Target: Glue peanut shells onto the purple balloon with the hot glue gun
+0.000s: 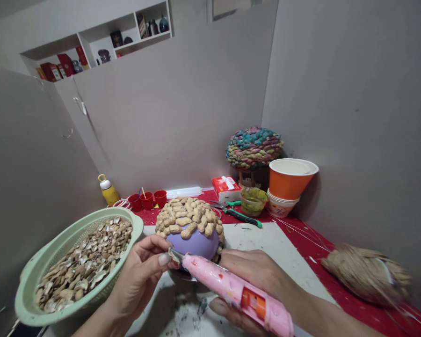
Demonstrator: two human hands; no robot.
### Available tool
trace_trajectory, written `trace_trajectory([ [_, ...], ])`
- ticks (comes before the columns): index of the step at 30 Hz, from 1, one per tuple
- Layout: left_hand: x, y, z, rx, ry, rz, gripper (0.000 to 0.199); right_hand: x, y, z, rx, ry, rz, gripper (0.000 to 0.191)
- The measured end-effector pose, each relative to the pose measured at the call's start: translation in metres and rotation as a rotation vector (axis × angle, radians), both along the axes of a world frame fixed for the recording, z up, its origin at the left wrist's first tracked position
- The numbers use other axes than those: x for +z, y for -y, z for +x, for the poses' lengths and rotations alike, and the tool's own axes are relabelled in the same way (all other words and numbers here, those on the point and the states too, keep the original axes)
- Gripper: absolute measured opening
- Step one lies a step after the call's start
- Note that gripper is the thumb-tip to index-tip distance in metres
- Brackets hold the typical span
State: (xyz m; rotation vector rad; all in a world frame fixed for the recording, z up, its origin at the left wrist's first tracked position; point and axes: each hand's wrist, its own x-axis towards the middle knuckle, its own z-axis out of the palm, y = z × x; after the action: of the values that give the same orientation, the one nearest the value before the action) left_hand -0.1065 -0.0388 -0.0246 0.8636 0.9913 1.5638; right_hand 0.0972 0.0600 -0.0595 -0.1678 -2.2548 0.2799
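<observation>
My right hand (pixel 263 271) grips a pink hot glue gun (pixel 224 283), its nozzle pointing left. Between the thumb and fingers of my left hand (pixel 143 264) is a peanut shell (pixel 174 263), right at the nozzle tip; its edges are partly hidden. Just beyond both hands sits a smooth purple ball (pixel 192 245), perhaps a balloon, resting on something dark and round that is mostly covered. Peanut shells (pixel 187 213) cover the top of the ball closely, while its near side shows bare purple.
On the left stands a green colander (pixel 28 299) full of shell halves. Behind are red cups (pixel 147 201), a yellow bottle (pixel 108 191), pliers (pixel 243 217), a plastic bowl (pixel 253 202), a tissue pack (pixel 226 188) and orange paper tubs (pixel 291 180). A fibre bundle (pixel 365 271) lies right.
</observation>
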Motion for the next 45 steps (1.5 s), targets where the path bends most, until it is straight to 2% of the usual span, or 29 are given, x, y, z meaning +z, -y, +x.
trace_trajectory([
  [4, 0.000, 0.000, 0.000, 0.013, -0.002, 0.004, 0.015, -0.003, -0.001, 0.000, 0.016, 0.007, -0.028, 0.041],
  [9, 0.001, 0.001, 0.000, 0.024, -0.004, 0.018, 0.015, -0.003, 0.000, 0.002, -0.005, 0.007, -0.023, 0.046],
  [13, 0.002, 0.000, 0.000, 0.030, 0.000, 0.022, 0.016, 0.000, 0.001, 0.002, -0.002, 0.044, 0.033, 0.047],
  [19, 0.003, -0.002, -0.001, 0.029, 0.010, 0.029, 0.016, 0.005, -0.001, 0.000, -0.031, -0.011, 0.106, 0.050],
  [28, 0.001, 0.000, -0.004, 0.019, 0.001, 0.065, 0.014, 0.021, 0.001, 0.000, -0.068, -0.008, 0.218, 0.059],
  [37, 0.004, -0.001, -0.004, 0.019, 0.020, 0.081, 0.013, 0.017, -0.002, 0.003, -0.054, 0.062, 0.193, 0.051],
  [42, 0.005, -0.001, -0.004, 0.032, 0.024, 0.086, 0.014, 0.018, -0.003, 0.003, -0.070, 0.030, 0.263, 0.049],
  [45, 0.006, -0.001, -0.004, 0.029, 0.029, 0.091, 0.015, 0.016, -0.004, 0.004, -0.063, 0.045, 0.248, 0.043],
])
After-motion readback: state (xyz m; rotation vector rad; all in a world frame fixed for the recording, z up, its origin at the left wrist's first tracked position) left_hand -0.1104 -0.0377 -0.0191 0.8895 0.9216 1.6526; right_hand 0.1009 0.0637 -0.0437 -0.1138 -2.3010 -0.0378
